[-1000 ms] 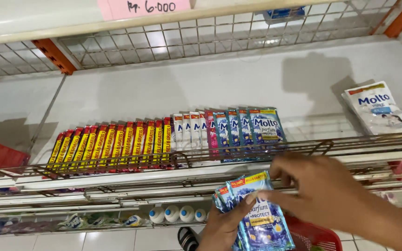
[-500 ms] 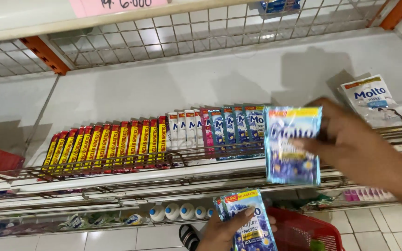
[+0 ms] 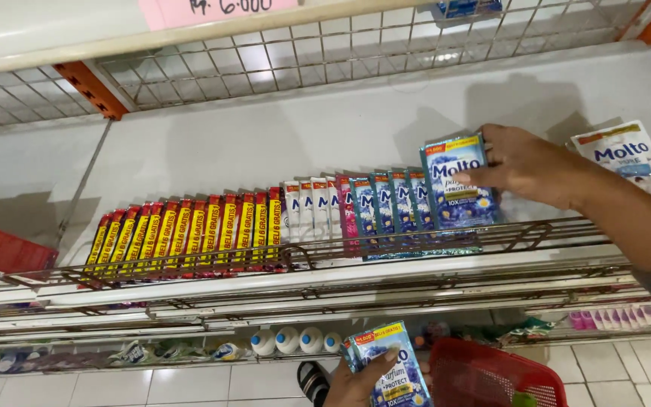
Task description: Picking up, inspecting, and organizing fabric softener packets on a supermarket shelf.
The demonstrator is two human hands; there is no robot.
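Right hand clasped on blue sachet at shelf row's end; left hand gripping blue sachet stack below.

White wall behind wire shelving (orange brackets); pale tiled floor below.

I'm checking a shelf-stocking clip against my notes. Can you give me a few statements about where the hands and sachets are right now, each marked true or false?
1. The right hand holds a blue sachet at the right end of the shelf row. True.
2. The left hand is empty. False: it holds a bundle of blue sachets.
3. The red-and-yellow packs stand left of the white packs. True.
4. The red basket sits on the shelf. False: it is below, near the floor.
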